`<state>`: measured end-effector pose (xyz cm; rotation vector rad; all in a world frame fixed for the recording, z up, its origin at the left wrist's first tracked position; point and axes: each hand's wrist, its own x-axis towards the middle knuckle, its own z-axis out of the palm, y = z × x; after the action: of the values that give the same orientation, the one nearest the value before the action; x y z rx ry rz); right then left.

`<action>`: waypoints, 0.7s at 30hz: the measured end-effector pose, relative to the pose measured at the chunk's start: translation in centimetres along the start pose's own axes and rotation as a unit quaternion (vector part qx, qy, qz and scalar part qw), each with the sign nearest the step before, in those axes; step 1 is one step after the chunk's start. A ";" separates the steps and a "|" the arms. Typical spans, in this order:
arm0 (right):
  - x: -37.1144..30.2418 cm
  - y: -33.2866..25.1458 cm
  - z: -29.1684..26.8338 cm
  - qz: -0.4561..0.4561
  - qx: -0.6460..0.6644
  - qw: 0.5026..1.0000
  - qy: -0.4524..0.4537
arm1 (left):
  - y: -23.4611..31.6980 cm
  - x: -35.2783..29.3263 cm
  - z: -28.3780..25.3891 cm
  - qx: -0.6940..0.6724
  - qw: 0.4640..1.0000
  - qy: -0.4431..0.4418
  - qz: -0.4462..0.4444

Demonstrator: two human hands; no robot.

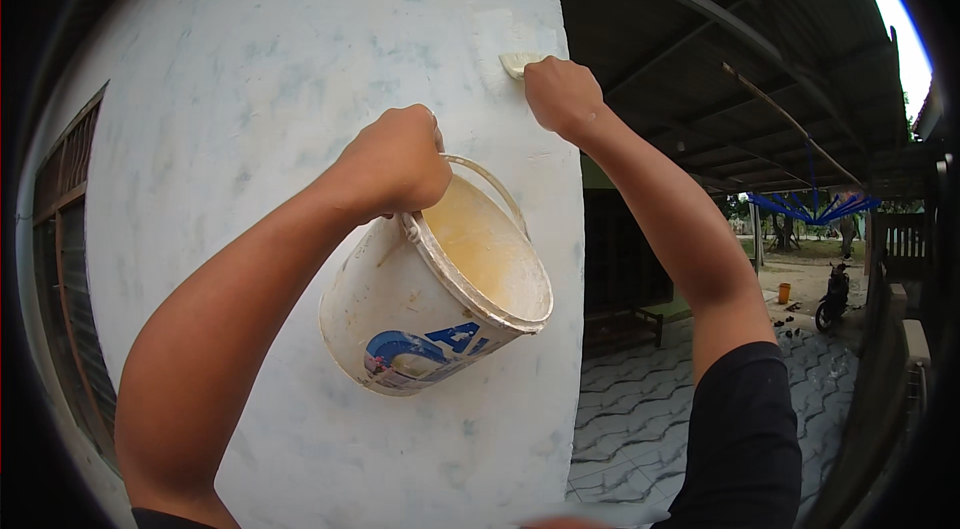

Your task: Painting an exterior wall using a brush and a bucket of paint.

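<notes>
My left hand (400, 159) is closed around the wire handle of a white plastic bucket (385, 294) and holds it up in front of the wall. The bucket tilts to the right, its mouth partly toward me. Pale, yellowish-white smears coat its inside; how much paint lies at the bottom is hidden. Higher up, near the wall's right edge, my right hand (562, 97) grips a paintbrush with its pale bristles (520, 64) against the white wall (300, 59). The brush handle is covered by my fingers. A brighter, fresh-looking patch shows just above the bristles.
Bluish blotches mark the wall. A brown-framed window (68, 189) is at far left. Past the wall's right edge lie a roofed porch with patterned floor tiles (635, 419), a low bench (625, 329), a slanting pole (790, 119), an orange bucket (784, 293) and a motorbike (833, 299).
</notes>
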<state>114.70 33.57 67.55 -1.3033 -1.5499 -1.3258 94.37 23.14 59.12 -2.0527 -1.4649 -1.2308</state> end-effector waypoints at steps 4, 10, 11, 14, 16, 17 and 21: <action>-4.4 0.9 -4.5 -0.042 -0.063 0.989 -0.124 | -0.6 -0.3 -0.7 0.007 1.000 -0.018 -0.022; 2.9 5.3 -5.1 0.067 -0.023 0.997 0.018 | 0.8 0.0 0.0 0.023 0.999 -0.028 -0.024; 4.0 5.7 -3.6 0.097 -0.015 0.993 0.069 | 1.0 0.0 0.1 0.032 0.999 -0.024 -0.020; 3.7 5.5 1.0 0.051 -0.014 0.994 0.096 | 0.6 0.2 0.6 0.043 0.999 -0.001 0.004; 0.8 3.7 3.6 0.041 0.041 0.994 0.091 | 0.9 0.2 0.3 0.042 0.999 -0.017 -0.007; -1.8 2.8 4.0 0.014 0.055 0.995 0.084 | 1.0 0.1 0.2 0.039 0.999 -0.030 -0.018; -9.8 1.7 1.0 -0.048 0.044 0.998 -0.019 | -0.1 0.4 0.6 0.024 0.999 -0.018 -0.011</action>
<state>118.81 32.12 58.56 -1.2209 -1.6961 -1.2827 94.62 23.83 59.11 -2.0437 -1.5218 -1.1615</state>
